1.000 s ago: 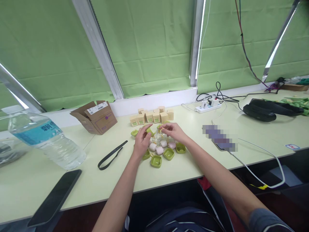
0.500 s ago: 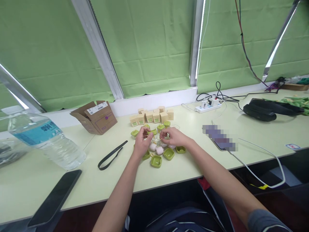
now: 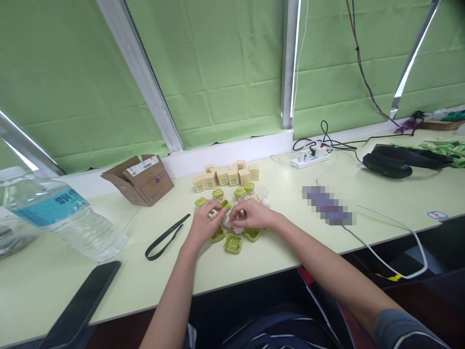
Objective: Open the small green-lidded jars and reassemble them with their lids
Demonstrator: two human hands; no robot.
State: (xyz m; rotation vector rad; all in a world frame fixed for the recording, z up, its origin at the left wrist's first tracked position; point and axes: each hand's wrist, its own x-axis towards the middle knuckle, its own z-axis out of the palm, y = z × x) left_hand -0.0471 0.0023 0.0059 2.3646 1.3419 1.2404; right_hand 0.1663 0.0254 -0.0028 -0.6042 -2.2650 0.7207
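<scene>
My left hand (image 3: 205, 224) pinches a small olive-green square cap (image 3: 225, 205) between thumb and fingers. Close beside it, my right hand (image 3: 251, 214) has its fingertips pressed together; what they hold, if anything, is too small to make out. Below the hands lie open olive-green caps, hollow side up: one in front (image 3: 233, 245), others to its left (image 3: 218, 236) and right (image 3: 252, 235). Pale pinkish-white rounded pieces (image 3: 238, 230) show partly under my right hand. Behind the hands stand several small clear containers with green tops, such as this one (image 3: 217, 194).
Small tan boxes (image 3: 223, 178) cluster at the back. A cardboard box (image 3: 143, 180), black strap (image 3: 165, 237), water bottle (image 3: 67, 213) and dark phone (image 3: 82, 300) are leftward. Rightward are a blurred-out device (image 3: 329, 206), power strip (image 3: 310, 159) and black case (image 3: 388, 164).
Both hands have come lower and nearer each other, over the pale pieces. The green cap has moved with my left hand. The view has shifted slightly.
</scene>
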